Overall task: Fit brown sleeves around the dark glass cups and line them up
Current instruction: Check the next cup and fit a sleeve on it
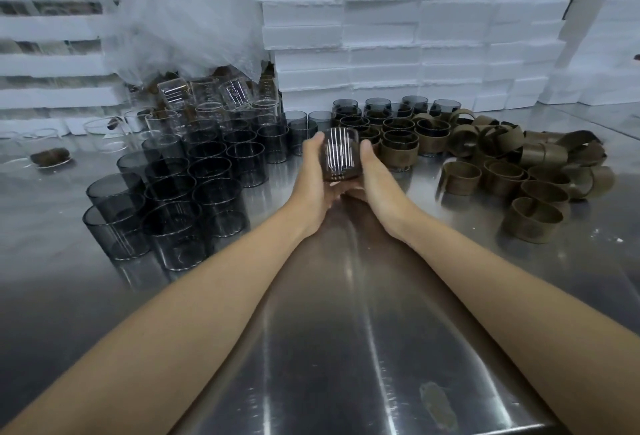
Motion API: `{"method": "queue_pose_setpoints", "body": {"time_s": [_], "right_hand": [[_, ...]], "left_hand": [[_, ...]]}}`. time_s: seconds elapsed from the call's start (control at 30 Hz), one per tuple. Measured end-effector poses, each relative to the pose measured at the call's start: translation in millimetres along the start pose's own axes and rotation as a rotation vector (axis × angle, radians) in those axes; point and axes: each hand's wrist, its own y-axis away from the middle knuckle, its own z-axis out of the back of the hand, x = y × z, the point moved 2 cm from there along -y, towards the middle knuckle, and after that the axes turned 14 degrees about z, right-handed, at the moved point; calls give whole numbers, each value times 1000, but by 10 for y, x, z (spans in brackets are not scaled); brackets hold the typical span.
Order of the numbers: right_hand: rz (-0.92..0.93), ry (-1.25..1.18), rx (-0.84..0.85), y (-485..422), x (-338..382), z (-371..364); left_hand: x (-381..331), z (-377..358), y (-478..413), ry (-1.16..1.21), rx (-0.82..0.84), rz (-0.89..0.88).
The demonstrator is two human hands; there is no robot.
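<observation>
Both my hands hold one dark glass cup [340, 154] above the middle of the steel table [346, 330]. My left hand [313, 171] grips its left side and my right hand [372, 175] grips its right side, with fingers under its base. The cup looks brownish at the bottom; whether a sleeve is on it is unclear. Bare dark glass cups [180, 192] stand packed at the left. Sleeved cups [398, 136] stand in rows behind my hands. Loose brown sleeves [530, 171] lie heaped at the right.
White foam boxes [415, 36] are stacked along the back wall. A clear plastic sheet [187, 19] hangs over clear glass beakers [207, 95] at the back left. A brown object [52, 156] lies at the far left of the table.
</observation>
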Motion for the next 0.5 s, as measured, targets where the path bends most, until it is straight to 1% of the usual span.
{"method": "queue_pose_setpoints", "body": {"time_s": [0.03, 0.07, 0.17, 0.2, 0.27, 0.3, 0.33, 0.4, 0.43, 0.5], "right_hand": [[27, 41, 37, -3, 0, -30], [37, 28, 52, -3, 7, -37], [46, -156, 59, -2, 8, 55], [55, -178, 85, 5, -1, 100], [87, -135, 160, 28, -24, 154], [101, -82, 164, 37, -35, 169], [116, -26, 136, 33, -47, 175], [149, 44, 39, 24, -51, 180], [164, 66, -11, 21, -48, 184], [170, 104, -95, 19, -35, 196]], "left_hand": [[-23, 42, -13, 34, -18, -5], [-41, 59, -3, 47, -29, 1], [-32, 43, -1, -7, -84, 44], [-22, 34, -4, -44, -98, 56], [-9, 11, -5, -120, -140, 62], [-4, 7, 6, -200, -176, 31], [2, 3, 21, -338, -229, -33], [19, -6, 73, -672, -340, -241], [22, -27, 114, -792, -356, -346], [27, -84, 184, -1003, -327, -546]]}}
